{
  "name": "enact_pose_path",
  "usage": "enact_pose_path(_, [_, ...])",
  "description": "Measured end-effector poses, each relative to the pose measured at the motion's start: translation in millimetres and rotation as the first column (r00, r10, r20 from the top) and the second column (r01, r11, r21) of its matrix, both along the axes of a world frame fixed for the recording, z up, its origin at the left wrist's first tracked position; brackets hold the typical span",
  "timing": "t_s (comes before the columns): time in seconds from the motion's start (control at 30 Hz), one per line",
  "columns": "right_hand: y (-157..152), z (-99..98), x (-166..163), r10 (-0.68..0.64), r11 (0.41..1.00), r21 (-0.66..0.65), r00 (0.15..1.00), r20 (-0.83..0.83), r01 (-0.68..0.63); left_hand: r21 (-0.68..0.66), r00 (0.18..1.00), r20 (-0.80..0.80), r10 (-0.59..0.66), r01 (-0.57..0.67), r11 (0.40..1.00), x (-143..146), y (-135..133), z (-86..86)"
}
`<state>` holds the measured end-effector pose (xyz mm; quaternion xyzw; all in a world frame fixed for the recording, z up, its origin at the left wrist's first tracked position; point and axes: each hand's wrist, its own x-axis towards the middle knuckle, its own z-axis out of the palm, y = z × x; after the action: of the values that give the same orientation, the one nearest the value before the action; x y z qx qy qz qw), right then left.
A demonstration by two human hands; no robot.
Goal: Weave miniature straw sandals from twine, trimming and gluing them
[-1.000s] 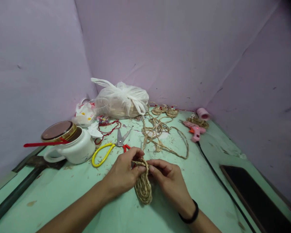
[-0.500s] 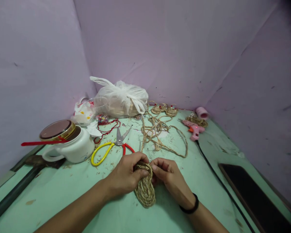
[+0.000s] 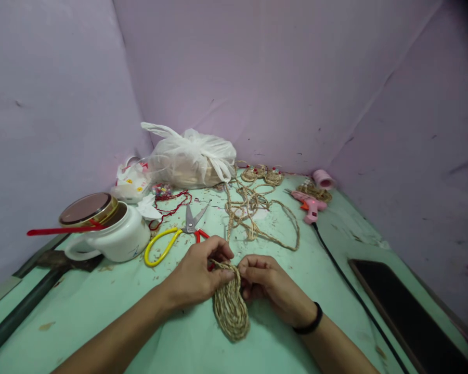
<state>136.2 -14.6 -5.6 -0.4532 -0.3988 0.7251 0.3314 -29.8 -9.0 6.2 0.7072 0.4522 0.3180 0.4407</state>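
Note:
A flat oval coil of braided straw cord point(image 3: 231, 310), shaped like a small sole, lies between my hands near the front of the table. My left hand point(image 3: 203, 270) grips its upper end, thumb on top and fingers behind. At the coil's upper right edge, my right hand point(image 3: 267, 283) pinches with thumb and forefinger; the cord's edge seems to be between them, though the fingertips partly hide it. From the coil, braided cord runs back to a loose tangle of the same cord point(image 3: 253, 208). Scissors point(image 3: 190, 223) with one yellow and one red handle lie open beyond my left hand.
A white mug point(image 3: 125, 234) with a round lid and red stick stands left, by a hammer point(image 3: 35, 291). Behind are a tied plastic bag point(image 3: 195, 161) and small coiled pieces point(image 3: 273, 177). To the right lie a pink glue gun point(image 3: 312, 205), its black cable and a phone point(image 3: 405, 317).
The coil's lower end has swung slightly down and shows more of its length. My left fingers have lifted a little, and my right hand has shifted slightly along the edge.

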Motion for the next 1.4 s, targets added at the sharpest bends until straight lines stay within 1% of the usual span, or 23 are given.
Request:
enact_pose_path(0.1, [2, 0.2, 2, -0.018, 1.0, 0.017, 0.999, 0.039, 0.017, 0.094, 0.991, -0.119, 0.061, -0.05, 0.994, -3, -1, 2.5])
enact_pose_path(0.17, [2, 1.0, 4, -0.017, 0.999, 0.039, 0.997, 0.071, 0.015, 0.117, 0.981, -0.18, 0.065, -0.045, 0.992, -4, -2, 2.7])
enact_pose_path(0.23, [3, 1.4, 4, -0.011, 0.998, 0.062, 0.994, 0.105, 0.005, 0.071, 0.983, -0.175, 0.057, -0.045, 0.996, -4, -1, 1.9])
enact_pose_path(0.37, [2, 0.7, 3, -0.033, 0.998, 0.06, 0.99, 0.139, 0.024, -0.052, 0.994, -0.084, 0.075, -0.08, 0.995, -3, 3, 0.0])
enact_pose_path(0.47, [1, 0.4, 2, -0.087, 0.995, 0.061, 0.989, 0.119, 0.08, -0.066, 0.994, -0.057, 0.095, -0.098, 0.993, -2, 3, -0.3])
enact_pose_path(0.53, [1, 1.1, 2, -0.081, 0.995, 0.067, 0.992, 0.095, 0.075, -0.011, 0.991, -0.087, 0.107, -0.108, 0.994, -2, 1, -0.2])
enact_pose_path(0.63, [0, 2.4, 3, 0.003, 0.998, 0.059, 0.999, 0.047, -0.005, 0.106, 0.974, -0.191, 0.121, -0.102, 0.989, -1, -3, 0.7])
enact_pose_path(0.7, [0, 2.3, 2, 0.026, 0.998, 0.063, 0.998, 0.053, -0.03, 0.183, 0.96, -0.241, 0.139, -0.096, 0.978, 0, -5, 1.9])
enact_pose_path(0.83, [-2, 0.6, -4, -0.05, 0.997, 0.07, 0.995, 0.092, 0.044, 0.313, 0.935, -0.313, 0.165, -0.062, 0.948, 2, -10, 3.2])
enact_pose_path(0.93, [-3, 0.5, -7, -0.102, 0.993, 0.075, 0.992, 0.08, 0.096, 0.453, 0.907, -0.349, 0.235, -0.057, 0.89, 5, -17, 1.8])
enact_pose_path(1.0, [-4, 0.9, -9, -0.128, 0.989, 0.081, 0.988, 0.084, 0.121, 0.522, 0.889, -0.36, 0.283, -0.06, 0.851, 6, -22, 0.4])
enact_pose_path(1.13, [-5, 1.5, -11, -0.168, 0.984, 0.082, 0.982, 0.082, 0.161, 0.553, 0.871, -0.354, 0.342, -0.1, 0.827, 7, -29, -1.6])
enact_pose_path(1.2, [-6, 1.4, -12, -0.172, 0.982, 0.091, 0.982, 0.084, 0.164, 0.562, 0.871, -0.344, 0.352, -0.109, 0.82, 8, -30, -1.7])
enact_pose_path(1.27, [-7, 1.5, -12, -0.174, 0.981, 0.108, 0.98, 0.094, 0.164, 0.557, 0.872, -0.349, 0.345, -0.103, 0.824, 8, -30, -1.4])
enact_pose_path(1.4, [-7, 2.6, -13, -0.166, 0.979, 0.14, 0.979, 0.12, 0.149, 0.505, 0.886, -0.333, 0.322, -0.121, 0.855, 10, -30, -1.2])
